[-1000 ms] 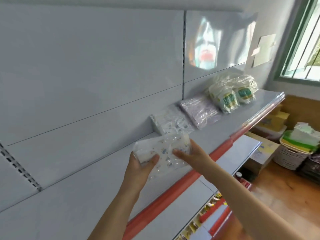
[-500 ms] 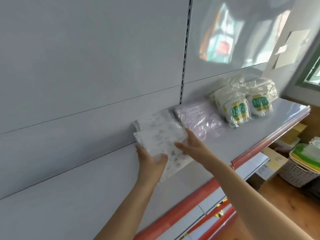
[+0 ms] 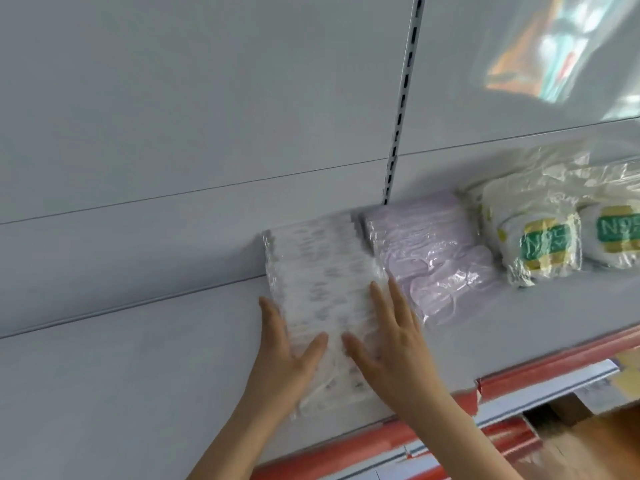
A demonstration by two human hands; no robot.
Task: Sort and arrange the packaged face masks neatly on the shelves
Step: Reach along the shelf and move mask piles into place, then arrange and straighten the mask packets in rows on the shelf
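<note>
patterned mask pack (image 3: pixel 325 289) lies flat on the grey shelf (image 3: pixel 138 358), its far end against the back panel, just beside the lilac mask pack (image 3: pixel 429 258); n95 bags (image 3: pixel 540 244) sit further right. left hand (image 3: pixel 284 355) and right hand (image 3: pixel 391 341) press it with straight, spread fingers, gripping nothing, probably squaring it into the row so like sorts stay grouped.

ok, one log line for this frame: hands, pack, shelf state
left hand: flat on patterned mask pack | right hand: flat on pack | pack: on shelf, beside lilac pack
</note>
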